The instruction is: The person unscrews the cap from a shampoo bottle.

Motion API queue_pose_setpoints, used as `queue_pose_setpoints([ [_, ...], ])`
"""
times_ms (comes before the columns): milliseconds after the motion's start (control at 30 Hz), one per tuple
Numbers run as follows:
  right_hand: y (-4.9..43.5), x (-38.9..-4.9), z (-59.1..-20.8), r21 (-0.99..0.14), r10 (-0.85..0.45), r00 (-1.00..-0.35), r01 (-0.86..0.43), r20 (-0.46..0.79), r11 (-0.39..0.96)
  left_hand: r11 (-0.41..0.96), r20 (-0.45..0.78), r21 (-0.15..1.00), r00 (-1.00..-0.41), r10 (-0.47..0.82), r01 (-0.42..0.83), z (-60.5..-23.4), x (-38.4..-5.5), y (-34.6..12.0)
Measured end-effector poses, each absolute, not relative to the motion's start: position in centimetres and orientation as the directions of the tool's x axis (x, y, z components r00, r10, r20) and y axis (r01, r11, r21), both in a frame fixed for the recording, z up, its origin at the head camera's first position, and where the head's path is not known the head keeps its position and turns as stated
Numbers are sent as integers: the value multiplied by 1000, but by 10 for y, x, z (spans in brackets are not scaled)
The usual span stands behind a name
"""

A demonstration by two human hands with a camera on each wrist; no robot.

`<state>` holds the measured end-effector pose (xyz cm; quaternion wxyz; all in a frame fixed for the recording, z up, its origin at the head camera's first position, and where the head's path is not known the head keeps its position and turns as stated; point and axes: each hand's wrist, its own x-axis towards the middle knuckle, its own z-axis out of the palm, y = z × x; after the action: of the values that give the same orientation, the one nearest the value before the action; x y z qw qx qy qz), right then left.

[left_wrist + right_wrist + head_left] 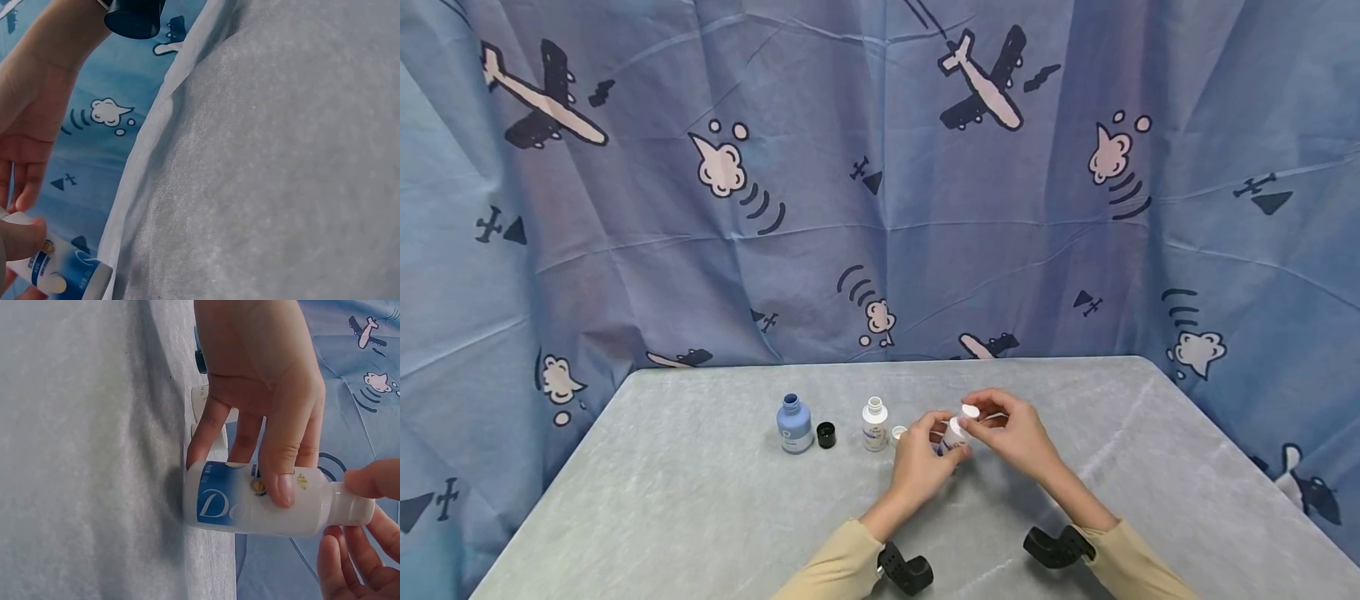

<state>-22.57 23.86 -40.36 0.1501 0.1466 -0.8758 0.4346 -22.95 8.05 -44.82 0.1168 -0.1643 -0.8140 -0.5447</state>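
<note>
My left hand (922, 461) holds a white plastic bottle (281, 500) with a blue label around its body, thumb on the front. My right hand (1017, 435) pinches the white cap (970, 411) at the bottle's top between thumb and fingers. In the right wrist view the cap is at the neck; whether it is screwed tight cannot be told. To the left stands a second white bottle (875, 427), uncapped, with a white cap (898, 433) lying beside it, partly behind my left hand.
Farther left an uncapped blue bottle (794, 427) stands upright, with a black cap (826, 434) next to it. A grey cloth covers the table (700, 500). Behind its far edge hangs a blue curtain (820, 167) printed with airplanes.
</note>
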Motion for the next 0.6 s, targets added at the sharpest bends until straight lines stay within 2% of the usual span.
queue_pose_setpoints([
  [333,242,-227,-404,-714,-178,-891,-442,417,543,334,384,842,-906,180,423,-448,-230,83],
  [600,242,-226,-406,-716,-213,-882,-466,420,519,319,358,859,-916,183,400,-447,-227,82],
])
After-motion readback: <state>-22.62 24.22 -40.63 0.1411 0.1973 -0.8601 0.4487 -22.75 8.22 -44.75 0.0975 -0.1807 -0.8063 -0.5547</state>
